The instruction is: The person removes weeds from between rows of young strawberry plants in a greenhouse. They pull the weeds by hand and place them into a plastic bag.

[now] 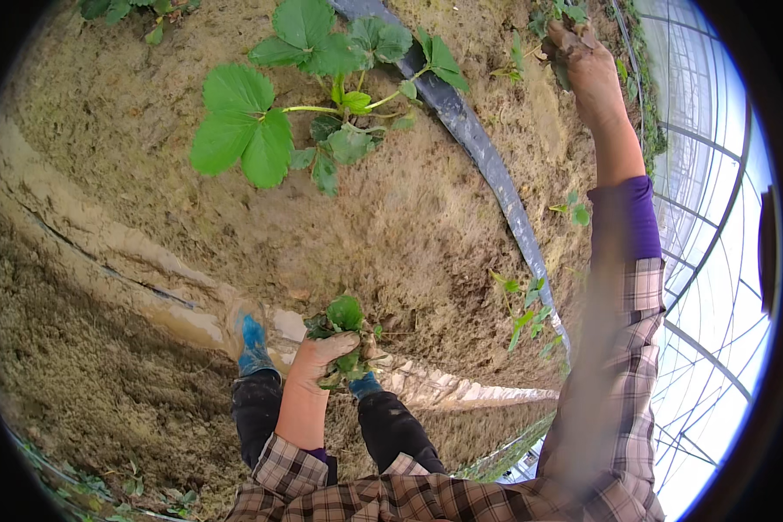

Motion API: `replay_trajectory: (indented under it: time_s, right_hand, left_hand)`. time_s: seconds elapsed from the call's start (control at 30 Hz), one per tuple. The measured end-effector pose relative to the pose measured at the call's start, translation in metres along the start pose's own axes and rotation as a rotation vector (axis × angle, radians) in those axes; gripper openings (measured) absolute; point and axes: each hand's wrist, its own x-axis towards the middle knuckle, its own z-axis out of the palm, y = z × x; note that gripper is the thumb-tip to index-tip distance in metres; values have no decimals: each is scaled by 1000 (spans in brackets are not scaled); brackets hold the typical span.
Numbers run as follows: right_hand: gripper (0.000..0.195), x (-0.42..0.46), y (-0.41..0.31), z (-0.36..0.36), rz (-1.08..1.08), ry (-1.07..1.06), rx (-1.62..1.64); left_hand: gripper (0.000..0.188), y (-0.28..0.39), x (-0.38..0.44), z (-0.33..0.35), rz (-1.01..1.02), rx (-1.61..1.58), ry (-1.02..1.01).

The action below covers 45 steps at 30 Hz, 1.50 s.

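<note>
My left hand (329, 352) is low in front of my body, its muddy fingers closed around a bunch of green leaves (344, 314). Far out at the upper right, my right hand (581, 62) reaches over the soil bed, with brown, withered leaves (558, 55) at its fingers. Green leaves of a small plant (564, 10) lie just beyond those fingertips; whether the hand touches that plant cannot be told. Between the hands grows a leafy strawberry plant (339, 107), its broad three-part leaves spread over the soil.
A flat black drip tape (476, 134) curves along the bed (365, 222). Smaller plants (528, 313) grow at its right. My blue boots (253, 339) stand in a muddy furrow (189, 323) holding some water. Greenhouse framing (698, 137) rises at the right.
</note>
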Motion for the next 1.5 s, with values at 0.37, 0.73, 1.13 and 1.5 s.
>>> replay_trajectory:
  time_s: [0.37,0.73,1.13,1.5]
  right_hand:
    - [23,-27,62,21,195,-70,173]
    - [16,-57,50,28,155,-342,-918]
    - [19,-114,-10,13,415,-274,-732]
    - [18,-9,57,13,-609,-261,-1318]
  left_hand:
    - [28,5,3,0,-168,-129,-35]
    - [35,-16,9,-13,-156,-146,-2]
    - [37,-3,8,-1,-248,-226,-116]
    - [37,-9,6,1,-234,-148,-167]
